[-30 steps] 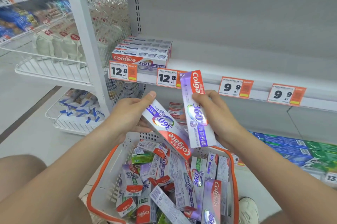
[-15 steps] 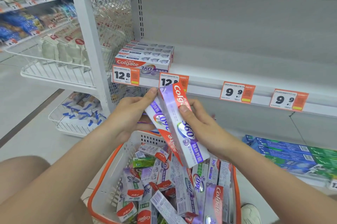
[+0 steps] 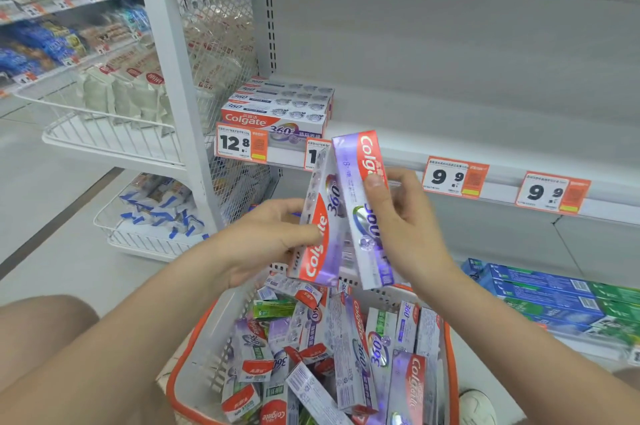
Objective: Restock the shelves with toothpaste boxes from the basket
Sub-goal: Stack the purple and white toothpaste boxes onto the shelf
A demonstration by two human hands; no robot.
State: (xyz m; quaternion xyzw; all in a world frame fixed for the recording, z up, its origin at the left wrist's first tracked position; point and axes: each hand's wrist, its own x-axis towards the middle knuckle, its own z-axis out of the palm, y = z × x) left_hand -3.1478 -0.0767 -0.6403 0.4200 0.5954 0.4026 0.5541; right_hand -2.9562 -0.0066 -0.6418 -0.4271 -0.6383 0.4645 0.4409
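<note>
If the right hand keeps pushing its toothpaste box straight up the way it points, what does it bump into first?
Probably the shelf edge with its price tags, just above the purple box that the right hand holds. Depth is hard to judge.

The two held boxes (image 3: 346, 216) are glossy card with a shiny foil-like purple sheen, same as the boxes in the basket (image 3: 194, 365), which looks like smooth plastic, white mesh with an orange rim. Shelf (image 3: 485, 133) is matt painted metal. Far left there's a white wire rack (image 3: 104, 137) and metal mesh panel (image 3: 214, 26). Price tags (image 3: 453, 177) look like paper.
</note>
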